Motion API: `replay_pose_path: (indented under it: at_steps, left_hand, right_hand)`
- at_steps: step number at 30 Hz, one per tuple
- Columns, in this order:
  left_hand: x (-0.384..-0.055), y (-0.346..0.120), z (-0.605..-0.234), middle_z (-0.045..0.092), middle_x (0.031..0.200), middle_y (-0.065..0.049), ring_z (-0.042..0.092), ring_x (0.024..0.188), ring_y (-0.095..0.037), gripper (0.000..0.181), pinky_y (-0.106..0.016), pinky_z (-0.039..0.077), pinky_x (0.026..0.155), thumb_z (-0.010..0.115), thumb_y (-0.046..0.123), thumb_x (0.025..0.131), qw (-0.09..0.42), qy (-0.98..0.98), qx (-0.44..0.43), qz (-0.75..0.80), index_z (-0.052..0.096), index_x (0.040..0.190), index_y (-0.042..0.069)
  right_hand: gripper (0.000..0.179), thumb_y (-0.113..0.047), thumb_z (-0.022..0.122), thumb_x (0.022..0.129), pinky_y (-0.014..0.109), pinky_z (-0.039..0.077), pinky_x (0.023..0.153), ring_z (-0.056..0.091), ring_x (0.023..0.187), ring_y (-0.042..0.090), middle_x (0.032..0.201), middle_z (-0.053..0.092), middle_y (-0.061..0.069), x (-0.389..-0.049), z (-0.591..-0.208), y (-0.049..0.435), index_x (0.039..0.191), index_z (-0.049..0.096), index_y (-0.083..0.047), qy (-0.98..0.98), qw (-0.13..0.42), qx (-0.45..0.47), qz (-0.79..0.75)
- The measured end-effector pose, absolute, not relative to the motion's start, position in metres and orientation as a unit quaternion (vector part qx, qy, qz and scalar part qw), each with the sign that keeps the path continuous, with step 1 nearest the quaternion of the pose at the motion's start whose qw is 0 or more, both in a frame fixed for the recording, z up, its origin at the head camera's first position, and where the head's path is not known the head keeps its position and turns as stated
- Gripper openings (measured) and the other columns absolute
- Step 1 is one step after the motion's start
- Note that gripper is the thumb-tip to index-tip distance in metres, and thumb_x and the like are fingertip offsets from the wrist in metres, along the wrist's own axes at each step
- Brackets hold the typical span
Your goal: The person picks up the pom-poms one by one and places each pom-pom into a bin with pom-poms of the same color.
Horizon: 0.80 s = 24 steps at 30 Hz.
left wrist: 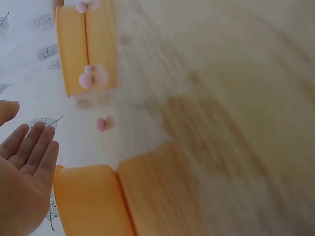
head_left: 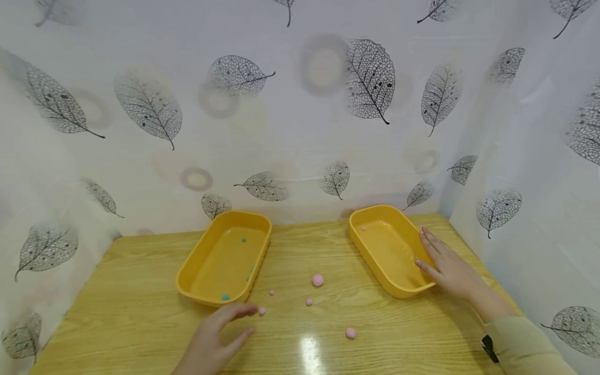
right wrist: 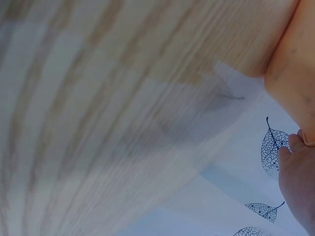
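My left hand hovers over the table with fingers spread from the thumb. Its fingertips are right by a small pink ball, near the front corner of the left yellow tray. The left wrist view shows that hand's palm with the fingers nearly straight and nothing on it. My right hand holds the right yellow tray at its right-hand rim, thumb over the inner side and fingers along the outside. In the right wrist view, fingers reach the tray's edge.
Several teal balls lie in the left tray and a tiny pink ball in the right one. Between the trays are more pink balls, a larger one and another nearer the front. A leaf-patterned curtain hangs behind the wooden table.
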State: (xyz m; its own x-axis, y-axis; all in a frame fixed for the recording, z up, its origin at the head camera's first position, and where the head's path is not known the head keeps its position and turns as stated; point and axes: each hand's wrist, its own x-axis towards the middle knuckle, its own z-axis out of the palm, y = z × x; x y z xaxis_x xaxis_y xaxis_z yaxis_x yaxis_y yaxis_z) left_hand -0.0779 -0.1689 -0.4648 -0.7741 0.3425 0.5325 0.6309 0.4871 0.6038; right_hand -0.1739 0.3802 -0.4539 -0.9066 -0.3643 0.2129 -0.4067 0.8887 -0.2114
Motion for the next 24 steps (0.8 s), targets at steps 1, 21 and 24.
replay_pose_path:
  at_steps: [1,21,24]
  left_hand:
    - [-0.078,-0.168,-0.465,0.079,0.119,0.001,0.074,0.108,-0.008,0.045,-0.021,0.062,0.092,0.085,-0.005,0.082,0.172,-0.845,-0.291,-0.414,0.074,0.123,0.012]
    - [-0.08,-0.165,-0.476,0.073,0.136,0.002,0.07,0.124,-0.029,0.054,-0.047,0.06,0.104,0.088,0.018,0.087,0.05,-0.911,-0.205,-0.353,0.068,0.137,0.014]
    - [-0.08,-0.164,-0.476,0.072,0.138,0.0,0.07,0.125,-0.029,0.056,-0.05,0.058,0.106,0.088,0.019,0.087,0.044,-0.917,-0.198,-0.342,0.067,0.138,0.013]
  right_hand:
    - [0.077,-0.034,0.054,0.11,0.002,-0.014,0.117,0.027,0.157,0.053,0.174,0.016,0.029,-0.174,-0.454,0.38,0.164,0.021,0.011,-0.968,0.084,0.199,0.127]
    - [0.077,-0.034,0.053,0.11,0.002,-0.014,0.117,0.027,0.157,0.053,0.174,0.016,0.028,-0.173,-0.451,0.379,0.164,0.021,0.01,-0.969,0.078,0.199,0.124]
    - [0.077,-0.033,0.054,0.11,0.002,-0.014,0.117,0.027,0.157,0.053,0.174,0.016,0.028,-0.173,-0.451,0.379,0.164,0.021,0.011,-0.968,0.08,0.2,0.126]
